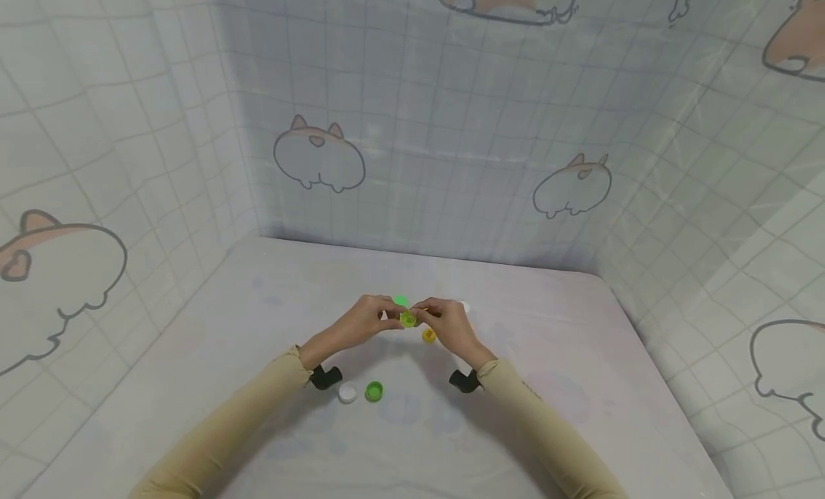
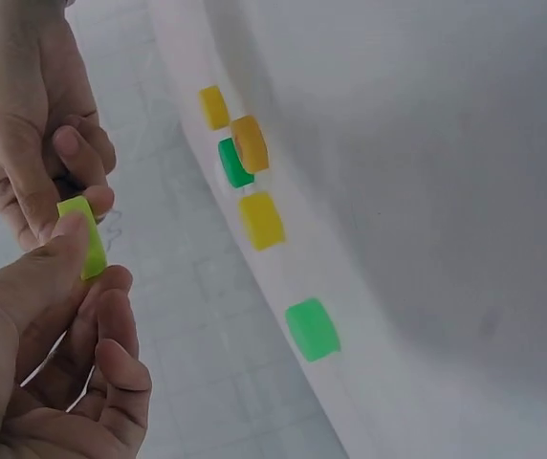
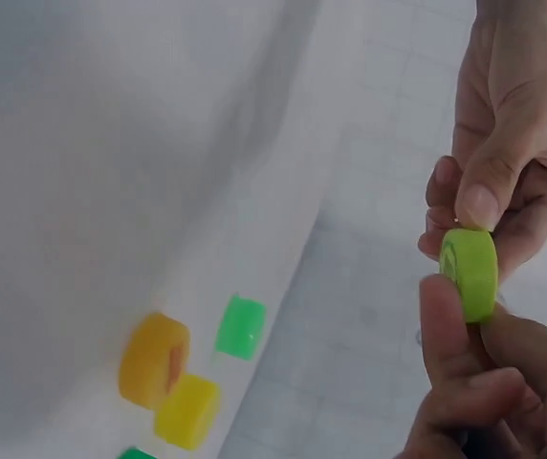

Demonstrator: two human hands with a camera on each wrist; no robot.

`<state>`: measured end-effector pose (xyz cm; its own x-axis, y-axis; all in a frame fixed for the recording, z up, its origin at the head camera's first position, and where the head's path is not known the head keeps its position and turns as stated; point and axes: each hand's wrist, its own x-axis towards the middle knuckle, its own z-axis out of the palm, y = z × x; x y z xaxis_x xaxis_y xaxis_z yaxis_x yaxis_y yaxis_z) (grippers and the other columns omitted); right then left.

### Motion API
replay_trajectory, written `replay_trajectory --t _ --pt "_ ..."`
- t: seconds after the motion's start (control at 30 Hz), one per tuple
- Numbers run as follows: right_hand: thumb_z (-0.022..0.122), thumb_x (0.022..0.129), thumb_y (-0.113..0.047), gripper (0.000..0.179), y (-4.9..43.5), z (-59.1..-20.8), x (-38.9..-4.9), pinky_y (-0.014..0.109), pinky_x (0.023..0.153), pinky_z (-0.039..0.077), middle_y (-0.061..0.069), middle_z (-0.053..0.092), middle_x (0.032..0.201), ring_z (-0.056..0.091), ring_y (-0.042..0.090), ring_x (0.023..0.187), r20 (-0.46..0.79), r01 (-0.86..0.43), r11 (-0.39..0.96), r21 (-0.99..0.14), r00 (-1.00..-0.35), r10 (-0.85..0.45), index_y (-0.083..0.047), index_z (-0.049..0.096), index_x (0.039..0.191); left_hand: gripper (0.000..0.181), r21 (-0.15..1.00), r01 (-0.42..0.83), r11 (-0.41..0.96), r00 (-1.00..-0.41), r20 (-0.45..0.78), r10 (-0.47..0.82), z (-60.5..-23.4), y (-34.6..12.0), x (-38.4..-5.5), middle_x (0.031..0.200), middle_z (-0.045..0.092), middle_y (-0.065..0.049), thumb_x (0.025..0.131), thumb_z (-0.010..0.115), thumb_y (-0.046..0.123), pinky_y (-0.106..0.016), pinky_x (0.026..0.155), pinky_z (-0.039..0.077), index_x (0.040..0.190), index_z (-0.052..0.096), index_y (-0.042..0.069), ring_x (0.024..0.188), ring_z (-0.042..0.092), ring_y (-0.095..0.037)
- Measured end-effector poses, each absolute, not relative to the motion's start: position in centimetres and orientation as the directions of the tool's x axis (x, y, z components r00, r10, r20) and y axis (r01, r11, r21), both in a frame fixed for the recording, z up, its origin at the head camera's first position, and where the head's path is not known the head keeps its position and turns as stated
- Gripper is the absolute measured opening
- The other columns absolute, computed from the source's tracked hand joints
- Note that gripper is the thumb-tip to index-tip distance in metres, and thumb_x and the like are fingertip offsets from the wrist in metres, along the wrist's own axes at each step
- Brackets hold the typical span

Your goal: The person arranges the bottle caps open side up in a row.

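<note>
Head view shows both hands meeting above the table (image 1: 548, 384), the left hand (image 1: 357, 326) and right hand (image 1: 451, 326) each pinching the lime cap (image 1: 408, 318) between thumb and fingertips. The step looks like a hand-to-hand pass or a twist, though I cannot tell which; next, one hand must loosen while the other keeps firm hold. Smooth, round, hard plastic; an orange cap (image 1: 428, 335) lies just below the grip, a green cap (image 1: 374, 391) and white cap (image 1: 347, 393) nearer the person.
</note>
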<state>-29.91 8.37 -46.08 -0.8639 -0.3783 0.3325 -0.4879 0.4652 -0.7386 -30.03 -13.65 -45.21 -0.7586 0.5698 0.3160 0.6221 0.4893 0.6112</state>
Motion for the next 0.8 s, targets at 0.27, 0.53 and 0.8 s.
replay_trajectory --t 0.27,0.53,0.8 --pt "0.069 0.089 -0.035 0.025 8.8 -45.3 -29.7 0.023 0.059 0.050 -0.007 0.073 0.092 0.064 0.011 0.075 0.306 -0.531 0.521 -0.668 -0.834 -0.458 -0.020 0.074 0.108 0.025 0.609 0.650 0.455 -0.734 0.349 0.582 -45.0 -13.8 -30.0 0.090 0.066 0.005 0.089 0.069 0.021 -0.024 0.067 0.047 0.112 0.072 0.012 0.081 0.061 -0.012" --pt "0.071 0.087 -0.033 0.025 9.1 -45.0 -29.1 0.021 0.050 0.041 -0.012 0.072 0.094 0.058 0.011 0.071 0.276 -0.539 0.548 -0.640 -0.826 -0.491 -0.021 0.074 0.110 0.025 0.633 0.632 0.447 -0.736 0.312 0.600 -44.8 -14.0 -29.8 0.089 0.067 0.004 0.089 0.069 0.022 -0.025 0.068 0.047 0.111 0.072 0.011 0.080 0.059 -0.012" --pt "0.075 0.083 -0.031 0.027 9.1 -45.0 -28.9 0.019 0.052 0.037 -0.011 0.069 0.094 0.049 0.010 0.066 0.331 -0.590 0.553 -0.589 -0.800 -0.500 -0.019 0.075 0.108 0.023 0.631 0.631 0.451 -0.730 0.286 0.621 -44.6 -14.2 -29.5 0.087 0.068 0.005 0.087 0.071 0.019 -0.024 0.066 0.048 0.109 0.073 0.012 0.078 0.060 -0.010"
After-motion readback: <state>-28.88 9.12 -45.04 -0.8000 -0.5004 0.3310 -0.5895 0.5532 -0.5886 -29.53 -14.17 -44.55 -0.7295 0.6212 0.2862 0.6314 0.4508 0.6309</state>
